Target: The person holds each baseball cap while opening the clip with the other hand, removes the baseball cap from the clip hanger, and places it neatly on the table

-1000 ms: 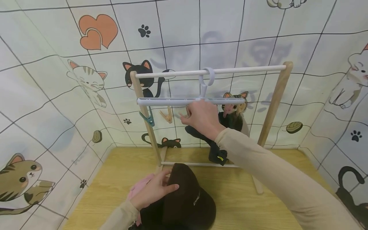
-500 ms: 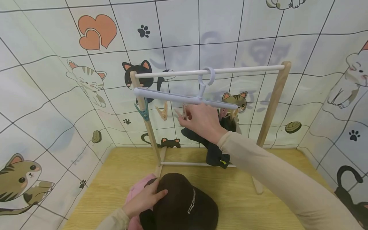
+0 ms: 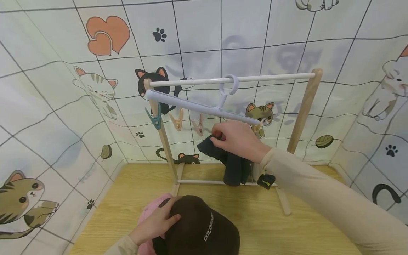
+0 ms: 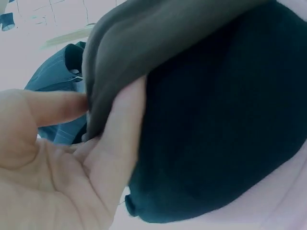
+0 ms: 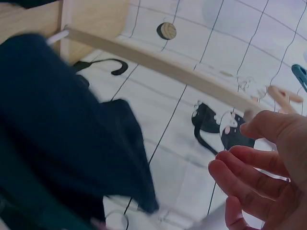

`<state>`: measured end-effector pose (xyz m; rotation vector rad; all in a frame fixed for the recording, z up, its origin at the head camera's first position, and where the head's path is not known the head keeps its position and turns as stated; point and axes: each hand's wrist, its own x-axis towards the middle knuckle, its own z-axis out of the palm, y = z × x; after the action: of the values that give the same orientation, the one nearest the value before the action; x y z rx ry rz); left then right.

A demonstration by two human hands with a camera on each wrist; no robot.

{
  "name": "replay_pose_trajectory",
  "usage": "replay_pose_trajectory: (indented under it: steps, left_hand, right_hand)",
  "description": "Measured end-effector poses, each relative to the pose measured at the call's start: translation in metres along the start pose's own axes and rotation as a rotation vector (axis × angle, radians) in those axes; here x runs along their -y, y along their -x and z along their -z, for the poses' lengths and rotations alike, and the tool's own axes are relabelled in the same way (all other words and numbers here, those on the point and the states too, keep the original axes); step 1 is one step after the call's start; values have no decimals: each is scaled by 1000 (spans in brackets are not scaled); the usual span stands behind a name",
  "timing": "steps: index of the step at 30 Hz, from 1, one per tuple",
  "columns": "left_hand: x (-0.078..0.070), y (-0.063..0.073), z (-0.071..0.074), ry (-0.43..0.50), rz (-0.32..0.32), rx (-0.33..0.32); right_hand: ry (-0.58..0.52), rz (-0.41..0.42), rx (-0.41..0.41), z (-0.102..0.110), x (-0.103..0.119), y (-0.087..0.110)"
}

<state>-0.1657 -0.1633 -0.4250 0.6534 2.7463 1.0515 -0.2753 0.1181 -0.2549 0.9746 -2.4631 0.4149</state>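
Below your right hand [image 3: 239,138], brown cap [image 3: 199,232] gripped

Your left hand [image 3: 156,222] pinches its edge, likely to steady it; pink fabric [image 3: 148,210] lies beside that grip. Your right hand, loose and empty, is near dark cloth [image 3: 233,171].

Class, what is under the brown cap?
In the head view, pink fabric shows beside the cap, partly hidden by the left hand. Whatever is directly beneath is covered.
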Motion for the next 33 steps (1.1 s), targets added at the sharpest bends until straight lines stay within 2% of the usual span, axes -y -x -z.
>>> replay_pose_trajectory:
  steps: [1, 3, 7, 8, 11, 14, 19, 22, 28, 33]
  left_hand:
    - [0, 1, 0, -35, -15, -5]
    - [-1, 2, 1, -20, -11, 13]
    - [-5, 6, 6, 89, 47, 69]
    - [-6, 7, 7, 123, 65, 83]
    - [-7, 9, 8, 128, 77, 97]
    - [-6, 11, 7, 118, 80, 91]
    - [-5, 14, 6, 92, 60, 80]
    - [-5, 15, 5, 89, 43, 74]
    - [-4, 15, 5, 66, 27, 57]
    - [-2, 14, 5, 26, 7, 38]
  right_hand:
    - [-1, -2, 1, 3, -5, 3]
    - [8, -29, -11, 10, -17, 7]
    - [36, -119, -20, 19, -47, 10]
    - [45, -146, 1, 20, -55, 10]
    - [73, -191, 92, 16, -78, 13]
    - [111, -198, 170, 6, -98, 20]
    - [110, -215, 185, -4, -108, 30]
    - [96, -195, 158, -6, -110, 36]
    - [17, -89, 102, -12, -117, 50]
    - [-26, -69, 68, -11, -123, 57]
